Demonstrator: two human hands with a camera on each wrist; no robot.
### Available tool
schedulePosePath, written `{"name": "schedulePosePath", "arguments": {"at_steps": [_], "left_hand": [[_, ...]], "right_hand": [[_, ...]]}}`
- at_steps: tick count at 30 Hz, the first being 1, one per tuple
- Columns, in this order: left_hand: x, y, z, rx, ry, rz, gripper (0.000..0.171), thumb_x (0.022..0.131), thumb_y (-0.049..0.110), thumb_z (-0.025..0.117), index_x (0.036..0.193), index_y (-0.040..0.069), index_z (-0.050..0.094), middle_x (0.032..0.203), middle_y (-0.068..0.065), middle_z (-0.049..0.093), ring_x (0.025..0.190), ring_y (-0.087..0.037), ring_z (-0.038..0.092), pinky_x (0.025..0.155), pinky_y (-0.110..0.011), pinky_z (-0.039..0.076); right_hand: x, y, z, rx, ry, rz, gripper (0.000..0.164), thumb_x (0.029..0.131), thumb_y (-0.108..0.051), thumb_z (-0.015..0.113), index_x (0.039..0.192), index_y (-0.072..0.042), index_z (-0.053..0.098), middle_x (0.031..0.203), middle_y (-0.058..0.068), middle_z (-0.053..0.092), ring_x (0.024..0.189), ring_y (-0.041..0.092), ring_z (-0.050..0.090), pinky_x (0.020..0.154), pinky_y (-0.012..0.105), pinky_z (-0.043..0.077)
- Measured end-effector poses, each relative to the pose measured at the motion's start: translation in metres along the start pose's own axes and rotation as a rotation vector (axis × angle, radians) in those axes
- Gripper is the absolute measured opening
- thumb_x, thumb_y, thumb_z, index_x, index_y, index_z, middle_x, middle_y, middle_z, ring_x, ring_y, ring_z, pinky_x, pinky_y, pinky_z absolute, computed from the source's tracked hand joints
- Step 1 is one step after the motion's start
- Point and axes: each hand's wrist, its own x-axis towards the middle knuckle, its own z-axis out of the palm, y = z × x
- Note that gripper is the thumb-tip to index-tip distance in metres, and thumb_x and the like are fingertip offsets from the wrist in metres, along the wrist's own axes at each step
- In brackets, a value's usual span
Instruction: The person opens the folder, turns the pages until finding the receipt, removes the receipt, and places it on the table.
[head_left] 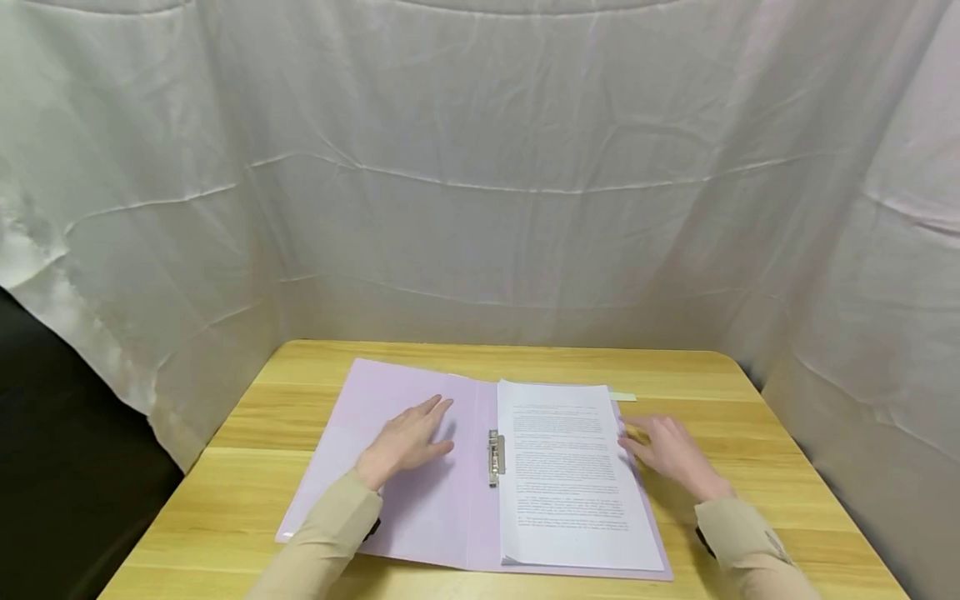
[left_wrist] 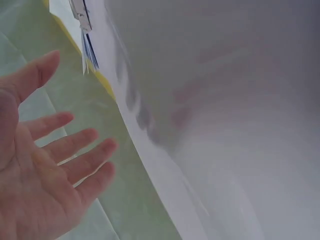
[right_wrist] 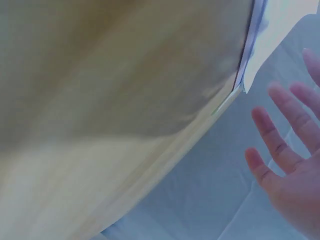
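Observation:
A light purple folder (head_left: 442, 533) lies spread flat on the wooden table, with a metal clip (head_left: 493, 458) along its spine. On its right half rests a stack of printed paper (head_left: 570, 467). My left hand (head_left: 407, 442) hovers over the folder's left cover, fingers extended and holding nothing; the left wrist view shows this palm apart from the cover. Near the right edge of the papers is my right hand (head_left: 670, 450), its fingers spread. Whether those fingertips touch the folder edge cannot be told from the head view; the right wrist view shows nothing held.
A pale tab (head_left: 624, 397) sticks out past the folder's upper right edge. The wooden table (head_left: 750, 467) extends on both sides of the folder. Light grey curtains (head_left: 510, 208) surround the back and sides, with a dark area (head_left: 67, 450) at the left.

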Motion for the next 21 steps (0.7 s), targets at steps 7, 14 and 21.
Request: {"name": "schedulePosePath", "arguments": {"at_steps": [7, 14, 21], "left_hand": [[0.008, -0.003, 0.012, 0.041, 0.085, 0.031, 0.077, 0.093, 0.038, 0.069, 0.155, 0.007, 0.037, 0.162, -0.020, 0.034, 0.151, -0.043, 0.031, 0.125, -0.060, 0.023], [0.013, -0.018, 0.021, 0.056, 0.185, 0.038, 0.084, 0.091, 0.046, 0.070, 0.158, 0.011, 0.033, 0.167, -0.012, 0.028, 0.156, -0.037, 0.022, 0.127, -0.060, 0.018], [0.016, -0.028, 0.026, 0.048, 0.194, 0.056, 0.087, 0.089, 0.051, 0.070, 0.157, 0.012, 0.034, 0.167, -0.011, 0.028, 0.156, -0.037, 0.021, 0.126, -0.062, 0.018]], "right_hand": [[0.026, 0.008, 0.001, 0.082, 0.002, 0.055, 0.054, 0.091, -0.018, 0.074, 0.137, 0.004, 0.057, 0.138, 0.029, 0.059, 0.129, 0.051, 0.054, 0.106, 0.067, 0.043], [0.046, 0.013, 0.010, 0.144, -0.076, 0.115, 0.068, 0.091, -0.030, 0.074, 0.145, 0.003, 0.048, 0.148, 0.032, 0.045, 0.136, 0.055, 0.040, 0.110, 0.073, 0.035], [0.065, 0.024, 0.027, 0.177, -0.117, 0.105, 0.075, 0.090, -0.033, 0.075, 0.146, 0.007, 0.044, 0.150, 0.034, 0.042, 0.139, 0.056, 0.036, 0.114, 0.071, 0.030]]}}
